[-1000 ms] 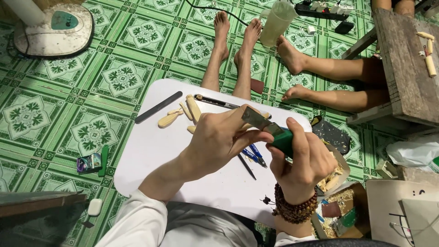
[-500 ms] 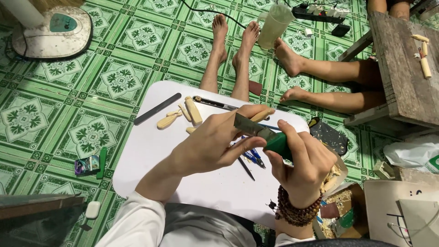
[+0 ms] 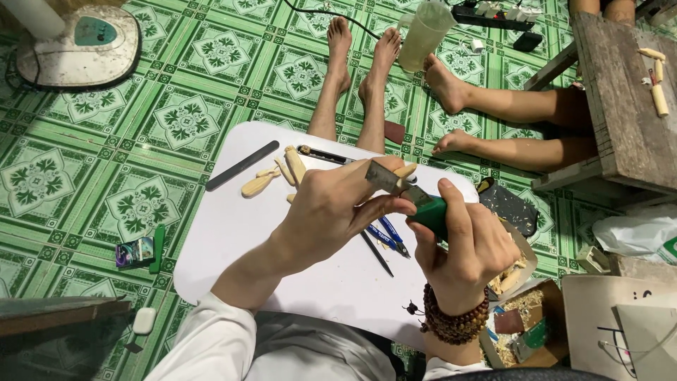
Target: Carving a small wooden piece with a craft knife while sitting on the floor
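A green-handled knife [image 3: 416, 201] is gripped in the right hand [image 3: 465, 243], fingers wrapped tight around the handle, blade pointing up-left. A small pale wood piece [image 3: 404, 171] is pinched in the left hand [image 3: 338, 208], fingers curled closed round it, thumb pressed under the blade. Blade and wood are touching, both held just above the white board [image 3: 282, 247]. More carved bits [image 3: 271, 178] and a dark file [image 3: 242, 165] are laid on the board's far side, and pens [image 3: 386, 236] are seen under the hands. A box of shavings [image 3: 518, 310] is parked to the right, beside the green tiled floor [image 3: 141, 141].
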